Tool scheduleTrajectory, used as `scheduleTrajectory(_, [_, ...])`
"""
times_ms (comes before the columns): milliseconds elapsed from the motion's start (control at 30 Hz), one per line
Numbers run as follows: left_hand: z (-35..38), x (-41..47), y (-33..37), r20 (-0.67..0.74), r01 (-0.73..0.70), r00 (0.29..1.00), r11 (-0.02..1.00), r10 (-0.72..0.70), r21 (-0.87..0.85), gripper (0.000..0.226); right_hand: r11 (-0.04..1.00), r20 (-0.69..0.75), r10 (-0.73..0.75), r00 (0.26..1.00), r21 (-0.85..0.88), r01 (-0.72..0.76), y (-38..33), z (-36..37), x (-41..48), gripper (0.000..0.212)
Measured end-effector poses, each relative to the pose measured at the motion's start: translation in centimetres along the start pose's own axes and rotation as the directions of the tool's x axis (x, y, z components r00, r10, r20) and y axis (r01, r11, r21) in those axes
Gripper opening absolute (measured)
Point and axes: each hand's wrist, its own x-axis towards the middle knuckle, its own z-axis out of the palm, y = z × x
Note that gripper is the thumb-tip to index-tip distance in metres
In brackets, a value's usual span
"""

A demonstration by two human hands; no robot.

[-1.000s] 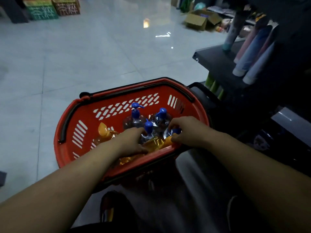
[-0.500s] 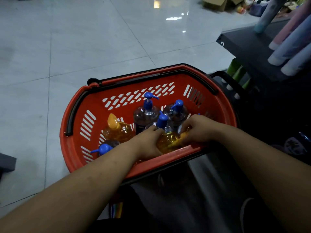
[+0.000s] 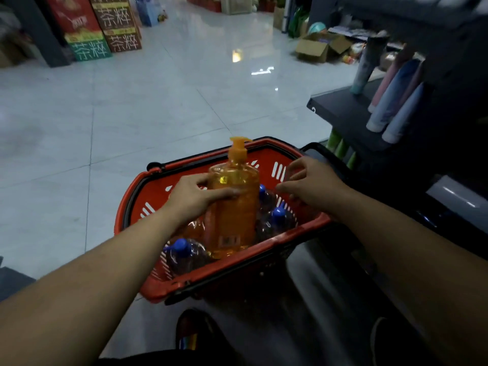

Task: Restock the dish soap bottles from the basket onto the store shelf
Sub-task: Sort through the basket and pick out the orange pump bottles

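A red basket sits on the floor in front of me. My left hand grips an orange dish soap bottle with an orange pump, held upright above the basket's contents. My right hand hovers just right of the bottle, fingers loosely spread, holding nothing. Clear bottles with blue caps remain in the basket, partly hidden by the orange bottle. The dark store shelf is at the right.
Several pastel tubes stand on the shelf; green bottles show on the level below it. An open cardboard box and stacked printed cartons stand on the tiled floor farther off. My knees and shoes are below the basket.
Both hands were down among the bottles. My left hand has lifted the orange bottle upright, and my right hand has let go and come up beside it.
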Motion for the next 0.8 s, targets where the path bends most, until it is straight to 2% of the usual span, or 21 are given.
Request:
scheduleTrajectory(167, [-0.5, -2.0, 8.0, -0.056, 0.006, 0.998, 0.951, -0.025, -0.309, 0.059, 0.992, 0.068, -0.028, 0.997, 0.129, 0.019, -2.9, -4.2, -4.1, 0.054])
scheduleTrajectory(267, [0.9, -3.2, 12.0, -0.03, -0.009, 1.0, 0.899, -0.004, -0.438, 0.048, 0.966, 0.036, -0.073, 0.997, 0.252, 0.062, -4.3, -7.2, -6.3, 0.057])
scheduleTrajectory(333, [2.3, -3.8, 13.7, 0.017, -0.009, 1.0, 0.873, 0.02, -0.487, 0.051, 0.937, 0.057, -0.088, 0.994, 0.344, 0.063, -4.8, -8.7, -7.4, 0.059])
scheduleTrajectory(433, [5.2, -4.2, 15.8, 0.102, 0.0, 0.993, 0.862, 0.06, -0.506, 0.062, 0.896, 0.084, -0.118, 0.989, 0.438, 0.07, -4.5, -10.5, -9.1, 0.06])
scheduleTrajectory(633, [12.2, -3.9, 17.7, 0.293, 0.113, 0.955, 0.863, 0.042, -0.492, 0.053, 0.77, -0.125, -0.039, 0.991, 0.629, 0.11, 0.7, -13.6, -11.5, 0.055])
scheduleTrajectory(700, [14.1, -3.3, 17.9, 0.39, 0.163, 0.92, 0.862, 0.043, -0.48, 0.044, 0.729, -0.15, 0.016, 0.989, 0.678, 0.091, 2.6, -14.6, -12.6, 0.052])
scheduleTrajectory(800, [17.6, -3.2, 18.5, 0.56, 0.239, 0.825, 0.852, 0.075, -0.465, 0.04, 0.69, -0.195, 0.112, 0.974, 0.721, 0.066, 5.3, -16.8, -14.0, 0.05])
